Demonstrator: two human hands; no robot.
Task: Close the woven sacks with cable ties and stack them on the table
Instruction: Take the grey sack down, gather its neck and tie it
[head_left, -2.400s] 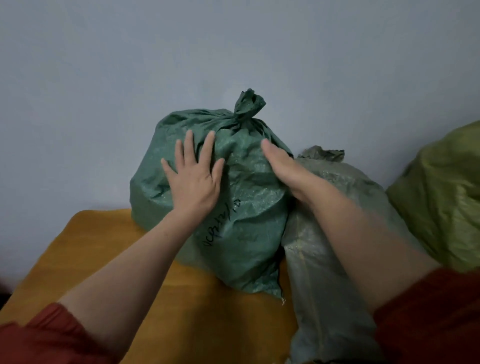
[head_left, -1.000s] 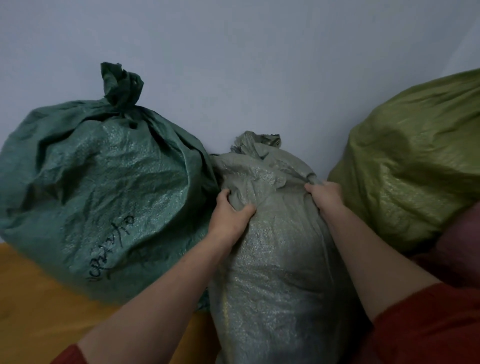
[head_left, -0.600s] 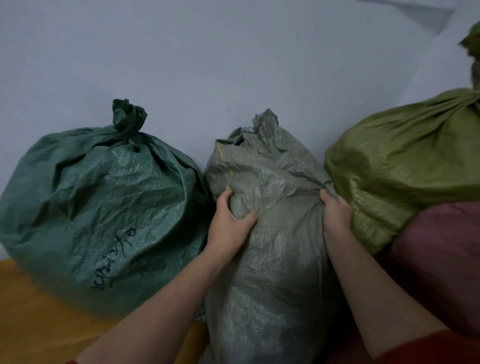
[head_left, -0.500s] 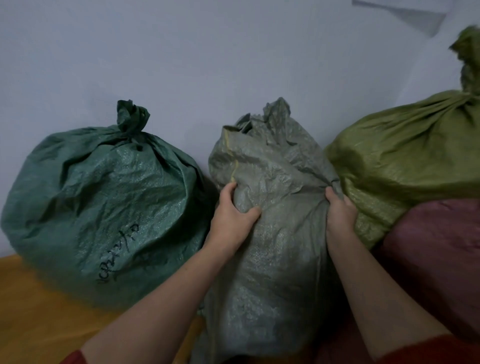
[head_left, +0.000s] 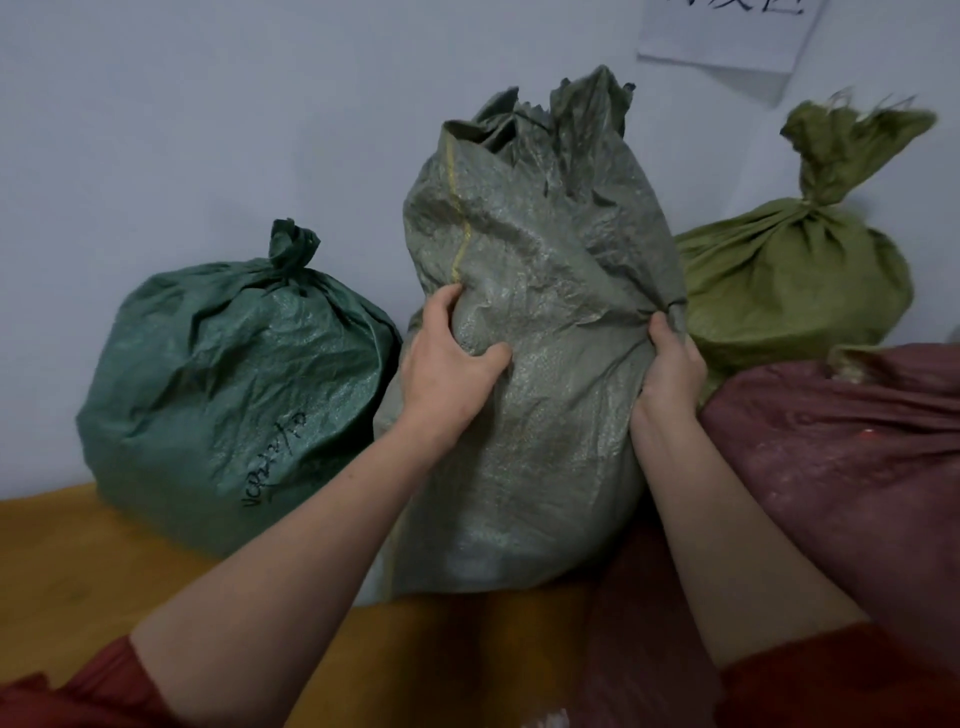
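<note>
Between the dark green sack (head_left: 234, 389) and the olive sack (head_left: 789, 280), the grey-green woven sack (head_left: 540, 415) now stands tall, its crumpled mouth (head_left: 561, 109) well above both neighbours' necks. Half a second ago it sat lower and slumped. Before that the hands lay flat on the dark green one, which rests at the back of the yellow table (head_left: 104, 561) against the wall. The left hand (head_left: 447, 358) grips a fold of weave on the sack's left flank, thumb pressed into the front. The right hand (head_left: 672, 364) pinches a bunch of fabric at its right edge, just beside the olive sack, which sits on a maroon sack (head_left: 841, 457). The lift has brought the grey-green sack's base to the table edge, though whether its weight rests there cannot be told. Its two neighbours are cinched at the neck, while this mouth is loose and ragged with no tie on it. My reading is that it is being set upright for closing, so the neck has yet to be gathered. No cable tie is in view.
</note>
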